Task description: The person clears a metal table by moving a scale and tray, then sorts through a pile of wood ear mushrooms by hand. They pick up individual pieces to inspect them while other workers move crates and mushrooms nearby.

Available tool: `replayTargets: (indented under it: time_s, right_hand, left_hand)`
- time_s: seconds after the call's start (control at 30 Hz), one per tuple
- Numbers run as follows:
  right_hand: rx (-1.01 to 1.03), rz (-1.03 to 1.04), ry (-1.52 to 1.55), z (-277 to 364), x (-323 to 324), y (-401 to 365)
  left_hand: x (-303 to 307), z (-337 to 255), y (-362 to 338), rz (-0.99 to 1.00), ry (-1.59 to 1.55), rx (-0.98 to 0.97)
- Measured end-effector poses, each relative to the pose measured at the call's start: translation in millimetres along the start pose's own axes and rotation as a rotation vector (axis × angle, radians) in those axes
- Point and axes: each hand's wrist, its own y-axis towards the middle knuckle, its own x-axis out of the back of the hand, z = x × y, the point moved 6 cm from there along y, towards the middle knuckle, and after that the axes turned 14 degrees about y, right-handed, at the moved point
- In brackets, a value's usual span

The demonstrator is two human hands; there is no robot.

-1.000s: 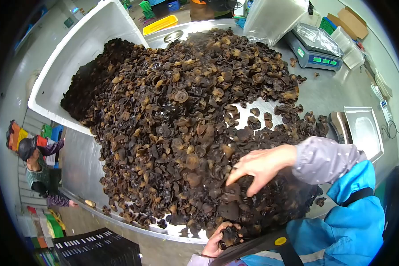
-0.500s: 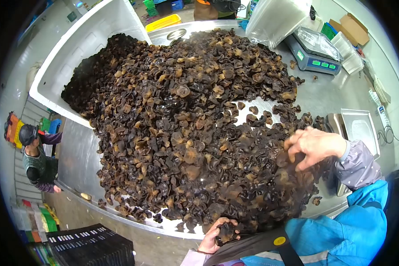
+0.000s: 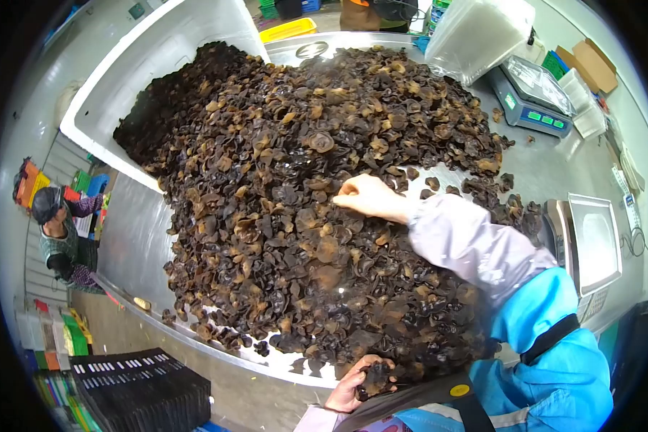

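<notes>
A wide heap of dark brown wood ear mushrooms [image 3: 281, 237] covers much of the metal table. My left hand [image 3: 356, 383], low at the near edge, is closed around a small bunch of wood ear mushrooms [image 3: 376, 377]. Over the middle of the heap reaches my right hand [image 3: 371, 197], its fingers bent and pinched together at the mushrooms' surface. Whatever may be between those fingertips is hidden or too small to name. Part of the heap spills from a tipped white foam box [image 3: 122, 93] at the upper left.
A digital scale [image 3: 533, 101] and a stack of clear plastic trays [image 3: 479, 36] stand at the upper right. Another scale with a steel pan [image 3: 595, 241] is beside my right arm. A person [image 3: 63, 234] stands at the left, beyond the table. Black crates [image 3: 140, 392] are stacked below.
My right hand has moved left, from the heap's right side to its middle, and its spread fingers have drawn together. The left hand stays low with its mushrooms. The view has shifted slightly.
</notes>
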Motion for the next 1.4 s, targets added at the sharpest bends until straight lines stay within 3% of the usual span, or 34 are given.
replayTargets:
  time_s: [0.1,0.3,0.37,0.6,0.77,0.87,1.03,1.17,1.23,1.27,1.4]
  right_hand:
    - [-0.01,-0.041,-0.209,6.2,-25.1,9.5]
    - [0.092,0.082,0.212,-11.5,-24.8,14.2]
    - [-0.031,0.143,0.39,-5.1,-18.8,-9.2]
    - [-0.162,0.232,0.579,4.5,-13.2,-58.5]
    - [-0.107,0.239,0.646,25.9,-5.9,-93.5]
    - [-0.108,0.302,0.714,26.4,-7.2,-106.2]
    - [-0.103,0.348,0.745,30.6,-13.1,-120.2]
    - [0.006,0.378,0.58,46.4,-25.0,-121.4]
    - [0.242,0.261,0.347,72.2,-27.7,-128.0]
    - [0.39,0.215,0.27,82.1,-32.4,-130.4]
    - [0.561,0.218,0.095,116.6,-60.3,-140.5]
  left_hand:
    - [-0.4,-0.5,-0.9,-0.006,0.026,0.002]
    - [-3.8,-2.3,0.1,0.029,0.1,0.033]
    - [-1.4,-1.9,1.3,0.035,0.107,0.046]
    - [1.6,-3.1,2.7,0.007,0.154,0.06]
    - [10.7,-0.6,1.1,0.009,0.125,0.08]
    - [13.7,-1.3,-4.0,-0.053,0.062,0.111]
    - [-3.0,-28.7,-14.2,-0.062,-0.152,0.0]
    - [-3.4,-58.0,-19.8,-0.195,-0.221,-0.039]
    - [-14.6,-82.0,-21.9,-0.209,-0.205,-0.136]
    - [-14.6,-92.3,-22.9,-0.157,-0.234,-0.163]
    - [-18.2,-136.5,-28.7,-0.05,-0.211,-0.211]
